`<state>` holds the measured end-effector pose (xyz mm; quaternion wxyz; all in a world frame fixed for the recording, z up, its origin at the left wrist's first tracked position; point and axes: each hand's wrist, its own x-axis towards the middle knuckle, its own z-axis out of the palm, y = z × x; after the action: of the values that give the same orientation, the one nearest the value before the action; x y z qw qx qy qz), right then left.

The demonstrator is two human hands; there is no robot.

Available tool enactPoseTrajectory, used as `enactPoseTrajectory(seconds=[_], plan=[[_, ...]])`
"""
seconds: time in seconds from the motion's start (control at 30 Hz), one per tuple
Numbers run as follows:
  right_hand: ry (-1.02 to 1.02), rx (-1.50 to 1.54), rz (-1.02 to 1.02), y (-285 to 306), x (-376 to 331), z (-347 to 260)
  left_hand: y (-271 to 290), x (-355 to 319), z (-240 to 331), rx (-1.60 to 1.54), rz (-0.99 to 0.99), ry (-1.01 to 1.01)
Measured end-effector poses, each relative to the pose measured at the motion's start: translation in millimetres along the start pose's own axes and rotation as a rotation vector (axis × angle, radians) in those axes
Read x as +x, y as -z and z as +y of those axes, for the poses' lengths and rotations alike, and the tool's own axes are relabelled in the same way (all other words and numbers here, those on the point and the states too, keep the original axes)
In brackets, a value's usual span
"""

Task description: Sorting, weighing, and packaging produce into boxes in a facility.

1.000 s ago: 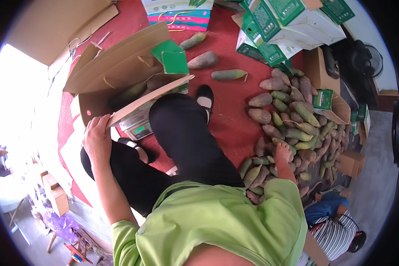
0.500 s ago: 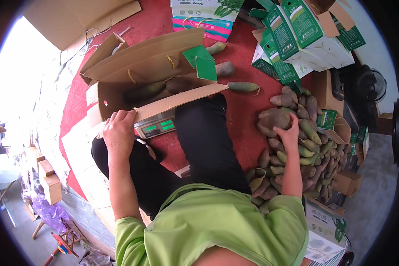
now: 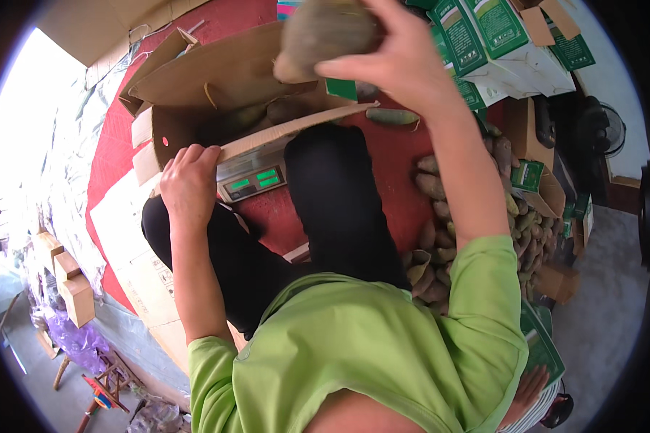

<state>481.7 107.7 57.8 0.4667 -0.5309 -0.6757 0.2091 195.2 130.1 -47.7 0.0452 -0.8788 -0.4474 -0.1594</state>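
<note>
My right hand point(image 3: 393, 61) is raised over the far side of an open cardboard box point(image 3: 231, 61), its fingers wrapped round a large brownish-green radish point(image 3: 328, 36). The grip is partly hidden behind the radish, which is slightly blurred. With my left hand point(image 3: 191, 180) I grasp the near flap point(image 3: 267, 137) of the box at its left end. Inside lie a few long radishes point(image 3: 249, 115), partly in shadow. Below the flap shows a scale point(image 3: 251, 184) with lit green digits, in front of my knees.
To the right lies a heap of radishes point(image 3: 534, 242). One green radish point(image 3: 392, 115) rests on the red floor covering point(image 3: 408, 141). Green-and-white cartons point(image 3: 498, 43) stand at the far right, near a black fan point(image 3: 603, 130). Another person's hand point(image 3: 531, 390) touches a green box point(image 3: 542, 343) at lower right.
My right hand has carried the radish from the heap up and leftward to above the box. My left hand stays on the flap. A co-worker's hand and a green box have appeared at lower right.
</note>
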Motion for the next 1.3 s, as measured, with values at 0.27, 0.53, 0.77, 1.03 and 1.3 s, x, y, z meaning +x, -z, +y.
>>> enactPoseTrajectory(seconds=[0.27,0.53,0.77,1.03,1.3], plan=[[0.001,-0.509,-0.411,-130.2,34.1,45.3,-1.2,0.6,-2.0,-0.016,0.034,0.006],[-0.079,-0.014,-0.199,-62.3,22.6,33.0,0.1,-0.3,-5.3,-0.087,0.009,0.042],[-0.325,0.394,0.053,26.2,-83.6,88.1,-0.2,2.7,1.3,-0.039,0.032,0.070],[-0.786,-0.358,0.168,39.4,-275.2,217.8,-10.1,-1.5,-9.0,-0.067,0.179,0.026],[-1.300,-0.426,0.102,10.9,-464.0,252.3,-7.8,-2.4,-11.4,-0.091,0.219,0.034]])
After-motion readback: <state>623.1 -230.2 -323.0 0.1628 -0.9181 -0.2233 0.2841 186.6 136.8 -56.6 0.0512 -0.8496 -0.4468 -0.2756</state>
